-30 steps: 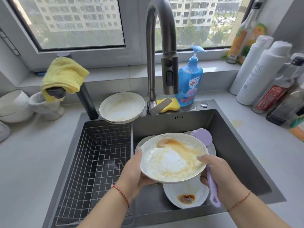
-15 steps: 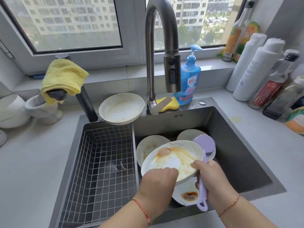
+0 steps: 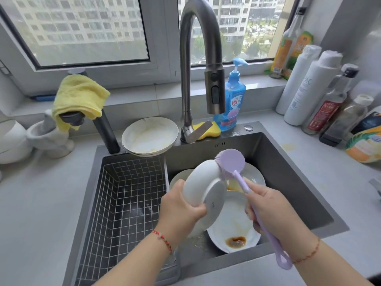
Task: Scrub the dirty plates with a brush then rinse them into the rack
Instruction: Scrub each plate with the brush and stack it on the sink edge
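My left hand grips a white plate tilted on edge over the sink, its underside turned toward me. My right hand holds a lilac brush by the handle, with the round head pressed against the plate's far, dirty face. Below lies another plate with a brown sauce stain. Parts of two more plates show behind it. A stack of dirty plates sits on the sink's back ledge. The wire rack fills the sink's left half.
The faucet hangs over the sink, with a blue soap bottle and yellow sponge behind. A yellow cloth drapes a black tap at left. Bottles crowd the right counter. White ceramic pieces stand far left.
My left hand has turned the plate from face-up to on edge, underside toward me. The brush head moved up and onto the plate's hidden face.
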The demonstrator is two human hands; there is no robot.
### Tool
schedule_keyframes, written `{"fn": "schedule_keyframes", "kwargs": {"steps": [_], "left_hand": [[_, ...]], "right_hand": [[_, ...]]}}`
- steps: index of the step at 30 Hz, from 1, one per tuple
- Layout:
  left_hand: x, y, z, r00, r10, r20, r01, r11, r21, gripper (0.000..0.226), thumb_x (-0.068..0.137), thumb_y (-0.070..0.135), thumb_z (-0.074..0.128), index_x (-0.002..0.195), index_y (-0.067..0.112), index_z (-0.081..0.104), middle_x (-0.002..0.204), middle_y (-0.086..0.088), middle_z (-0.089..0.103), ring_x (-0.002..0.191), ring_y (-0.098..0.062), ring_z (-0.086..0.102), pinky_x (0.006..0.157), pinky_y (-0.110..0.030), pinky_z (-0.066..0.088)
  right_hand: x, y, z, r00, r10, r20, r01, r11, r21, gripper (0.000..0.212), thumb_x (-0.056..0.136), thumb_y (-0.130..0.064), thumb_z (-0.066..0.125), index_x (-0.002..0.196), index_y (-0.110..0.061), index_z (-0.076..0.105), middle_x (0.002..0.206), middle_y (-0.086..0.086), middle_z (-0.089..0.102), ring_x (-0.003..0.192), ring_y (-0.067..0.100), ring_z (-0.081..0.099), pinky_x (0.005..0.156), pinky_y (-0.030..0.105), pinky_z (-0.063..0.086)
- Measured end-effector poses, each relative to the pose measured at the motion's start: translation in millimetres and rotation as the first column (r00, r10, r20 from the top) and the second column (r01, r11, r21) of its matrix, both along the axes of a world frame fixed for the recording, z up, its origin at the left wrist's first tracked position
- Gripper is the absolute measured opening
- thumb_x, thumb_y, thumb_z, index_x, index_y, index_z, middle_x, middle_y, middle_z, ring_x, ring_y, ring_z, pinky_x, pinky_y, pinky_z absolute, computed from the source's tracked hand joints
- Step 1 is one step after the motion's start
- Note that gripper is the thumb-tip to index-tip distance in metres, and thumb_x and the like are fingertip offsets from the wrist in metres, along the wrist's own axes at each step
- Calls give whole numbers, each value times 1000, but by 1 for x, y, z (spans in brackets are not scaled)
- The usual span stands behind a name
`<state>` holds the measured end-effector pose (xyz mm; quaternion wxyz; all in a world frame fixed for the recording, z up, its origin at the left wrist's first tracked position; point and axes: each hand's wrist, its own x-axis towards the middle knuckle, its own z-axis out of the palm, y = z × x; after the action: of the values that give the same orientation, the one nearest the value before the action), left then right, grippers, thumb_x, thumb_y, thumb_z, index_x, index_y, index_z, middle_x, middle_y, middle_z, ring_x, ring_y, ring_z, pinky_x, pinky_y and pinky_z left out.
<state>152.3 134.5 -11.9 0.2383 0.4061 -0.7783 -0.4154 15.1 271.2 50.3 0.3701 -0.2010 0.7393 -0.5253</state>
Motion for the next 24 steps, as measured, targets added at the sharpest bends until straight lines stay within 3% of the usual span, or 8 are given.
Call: {"fn": "schedule_keyframes", "kwargs": {"steps": [3, 6, 9, 11, 14, 16, 21, 24], "left_hand": [[-2, -5, -2, 1000, 24, -20, -21, 992, 122, 38, 62, 19, 87, 85, 22, 57, 82, 5, 65, 75, -14, 63, 58, -25, 50], [-7, -4, -3, 987, 109, -118, -69, 951, 300, 50, 52, 12, 88, 95, 23, 63, 91, 1, 72, 90, -24, 69, 75, -34, 59], [-2, -1, 0, 992, 74, -105, -45, 966, 256, 44, 61, 9, 90, 89, 26, 60, 85, 9, 68, 76, -4, 65, 59, -14, 51], [2, 0, 3, 994, 36, -98, -16, 981, 195, 42, 65, 14, 89, 89, 28, 57, 85, 12, 65, 71, 3, 62, 55, -9, 48], [3, 1, 5, 993, 37, -114, -16, 984, 178, 44, 66, 15, 89, 90, 31, 56, 88, 14, 64, 76, 3, 62, 59, -10, 49], [1, 1, 3, 991, 64, -118, -38, 976, 214, 44, 65, 14, 89, 91, 30, 57, 87, 12, 65, 79, -1, 64, 62, -16, 51], [-11, 2, -2, 963, 165, -215, -73, 921, 383, 61, 51, -5, 84, 99, 21, 59, 94, 3, 66, 90, -18, 64, 82, -31, 53], [-11, 6, -3, 981, 122, -149, -77, 958, 276, 50, 59, 4, 89, 95, 27, 62, 90, 8, 70, 85, -14, 68, 70, -26, 54]], "right_hand": [[23, 1, 14, 983, 185, 15, -184, 982, -28, 38, 100, -23, 44, 117, -53, 60, 47, 2, 33, 40, 11, 27, 40, 20, 26], [48, 4, 23, 947, 321, 17, -321, 947, -29, 44, 100, -15, 44, 122, -50, 57, 44, -11, 29, 41, 7, 25, 38, 18, 23], [27, 2, 25, 972, 228, -59, -227, 974, 29, 37, 99, -22, 47, 118, -51, 61, 44, -8, 28, 38, 7, 24, 41, 20, 22], [3, -1, 29, 989, 133, -58, -129, 989, 66, 29, 97, -31, 49, 113, -49, 65, 51, 2, 29, 44, 12, 25, 45, 24, 23], [-10, 0, 34, 994, 103, -29, -100, 991, 89, 26, 96, -33, 47, 103, -45, 70, 60, 9, 29, 50, 17, 24, 44, 24, 25], [-2, 2, 36, 979, 205, 10, -205, 977, 63, 27, 96, -34, 48, 100, -50, 69, 55, 6, 28, 47, 14, 22, 44, 21, 23], [30, 8, 40, 883, 469, -12, -467, 881, 75, 40, 101, -21, 42, 124, -51, 54, 39, -15, 34, 36, 4, 29, 38, 15, 27], [12, 6, 43, 899, 432, -70, -425, 900, 93, 37, 100, -27, 43, 118, -57, 56, 41, -13, 31, 37, 5, 25, 41, 19, 27]]}}
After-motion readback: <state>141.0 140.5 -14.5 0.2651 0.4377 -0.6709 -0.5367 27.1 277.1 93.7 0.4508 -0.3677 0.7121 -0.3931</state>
